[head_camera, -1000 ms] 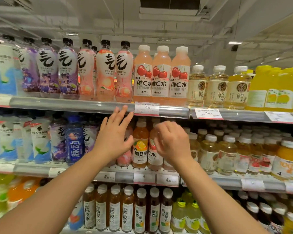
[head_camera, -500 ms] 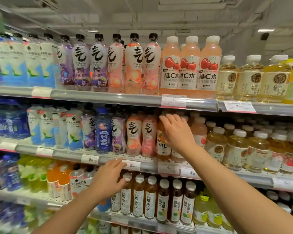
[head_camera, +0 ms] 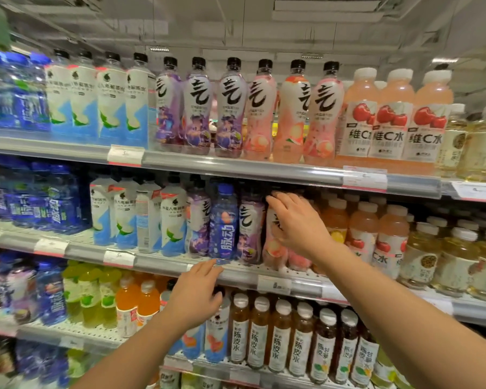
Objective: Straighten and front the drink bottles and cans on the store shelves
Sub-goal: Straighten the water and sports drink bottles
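On the middle shelf (head_camera: 157, 262) a pink peach bottle (head_camera: 272, 248) stands right of a purple bottle (head_camera: 250, 228) and a blue bottle (head_camera: 223, 228). My right hand (head_camera: 298, 223) wraps the pink bottle's upper part, fingers over its hidden cap and thumb on the label. Lower down, my left hand (head_camera: 197, 293) is open, its fingertips touching the shelf's front rail just under the blue bottle. Light orange vitamin bottles (head_camera: 362, 234) stand to the right of my right hand.
The top shelf (head_camera: 236, 164) carries upright rows of white-blue, purple, pink and cherry-label bottles. Brown tea bottles (head_camera: 278, 341) and orange bottles (head_camera: 135, 304) fill the lower shelf. Price tags hang along the rails. The left side is blurred.
The view has swung left. My right hand moved left from the orange vitamin bottles onto the pink bottle. My left hand rose to the middle shelf's rail.
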{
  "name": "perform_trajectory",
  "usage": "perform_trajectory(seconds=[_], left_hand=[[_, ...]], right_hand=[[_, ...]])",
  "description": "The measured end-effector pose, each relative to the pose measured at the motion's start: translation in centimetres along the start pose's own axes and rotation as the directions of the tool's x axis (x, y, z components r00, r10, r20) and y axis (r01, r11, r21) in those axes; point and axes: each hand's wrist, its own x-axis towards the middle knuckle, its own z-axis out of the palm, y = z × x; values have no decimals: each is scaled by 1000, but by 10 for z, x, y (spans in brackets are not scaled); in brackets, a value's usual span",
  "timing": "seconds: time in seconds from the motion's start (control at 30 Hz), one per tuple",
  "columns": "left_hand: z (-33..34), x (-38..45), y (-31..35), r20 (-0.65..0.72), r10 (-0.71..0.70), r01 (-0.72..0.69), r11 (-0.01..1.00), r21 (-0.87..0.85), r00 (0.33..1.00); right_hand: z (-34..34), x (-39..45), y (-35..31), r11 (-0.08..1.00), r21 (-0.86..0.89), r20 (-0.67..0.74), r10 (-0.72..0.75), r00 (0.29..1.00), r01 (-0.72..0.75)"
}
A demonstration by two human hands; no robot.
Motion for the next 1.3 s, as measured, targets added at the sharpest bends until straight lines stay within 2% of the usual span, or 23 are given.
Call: perform_trajectory(seconds=[0.2, 0.3, 0.43, 0.57, 0.73, 0.8, 0.9, 1.13, 1.2, 1.3], left_hand=[[15, -5, -42, -82, 59, -64, 996, -63, 995], [25, -7, -63, -114, 95, -102, 993, -60, 989], [42, -13, -80, -138, 204, -205, 979, 9, 969], [49, -12, -87, -161, 225, -226, 974, 14, 961], [55, -14, -83, -190, 216, -220, 975, -4, 958], [55, -15, -80, -170, 201, -202, 979, 11, 965], [49, -16, -74, -92, 162, -163, 986, -13, 983], [22, -25, -52, 122, 63, -56, 997, -57, 990], [17, -41, -45, 112, 34, -18, 991, -136, 993], [21, -78, -40, 53, -38, 50, 964, -262, 998]], right_hand=[[4, 44, -56, 1000, 24, 57, 6, 998, -7], [7, 70, -81, 998, 29, 50, 57, 997, -59], [22, 93, -100, 985, -64, 106, 168, 980, -162], [38, 93, -109, 963, -136, 15, 237, 971, -233], [30, 81, -114, 967, -17, -134, 248, 959, -253], [26, 68, -117, 966, 119, -175, 247, 953, -228], [22, 47, -124, 917, 338, -131, 271, 954, -214], [6, -1, -114, 869, 369, -10, 358, 934, -329], [4, -26, -114, 846, 413, -25, 381, 924, -337], [4, -63, -116, 827, 465, -136, 420, 897, -317]])
